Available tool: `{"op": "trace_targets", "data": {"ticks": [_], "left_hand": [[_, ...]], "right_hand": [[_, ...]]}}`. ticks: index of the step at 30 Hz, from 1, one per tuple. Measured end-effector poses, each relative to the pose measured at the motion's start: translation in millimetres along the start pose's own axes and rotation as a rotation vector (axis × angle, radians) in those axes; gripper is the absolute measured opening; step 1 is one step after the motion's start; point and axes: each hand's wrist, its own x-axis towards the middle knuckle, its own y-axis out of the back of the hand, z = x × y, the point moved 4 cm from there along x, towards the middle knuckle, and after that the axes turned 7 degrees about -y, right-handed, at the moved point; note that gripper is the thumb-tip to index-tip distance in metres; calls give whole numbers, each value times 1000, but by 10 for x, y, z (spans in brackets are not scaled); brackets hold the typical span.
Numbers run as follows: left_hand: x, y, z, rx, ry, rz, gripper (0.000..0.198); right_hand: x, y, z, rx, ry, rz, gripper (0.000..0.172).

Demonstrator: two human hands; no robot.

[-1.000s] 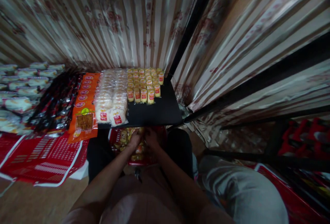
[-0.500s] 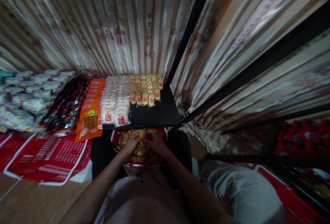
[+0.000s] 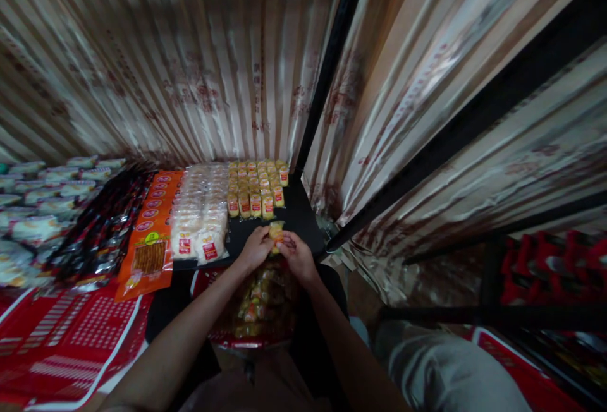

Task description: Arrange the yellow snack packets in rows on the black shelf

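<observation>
Over the near edge of the counter, I have the left hand and right hand pinched nearly closed on one yellow snack pack, with standing rows already placed beyond and more packs remaining in the near basket.

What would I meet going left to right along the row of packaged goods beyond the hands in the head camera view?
White packets → dark shiny packets → orange packets → clear-wrapped white packs → rows of small yellow packs.
</observation>
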Motion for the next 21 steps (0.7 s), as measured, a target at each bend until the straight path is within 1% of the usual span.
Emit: {"op": "trace_targets", "data": {"ticks": [2,5,7,9,12,14,17,21], "left_hand": [[197,-63,103,57,-48,20,23],[467,-164,251,115,-78,52,43],[617,-239,325,230,-114,49,51],[739,-318,371,396,-191,26,52],[873,-409,377,623,-333,10,53],[942,-436,351,744,-398,14,55],[1031,-444,306,881,-445,3,55],[1129,-453,266,983,-505,-55,51]], "right_hand": [[171,116,-16,-20,27,103,27],[436,280,-41,-69,61,249,28],[600,359,-50,-95,72,317,29],[748,416,-50,-103,73,373,31],[945,464,-49,-105,71,440,34],[1070,480,-55,-117,67,468,34],[1250,497,-84,-154,63,498,33],[1458,522,-146,-229,54,549,30]]}}
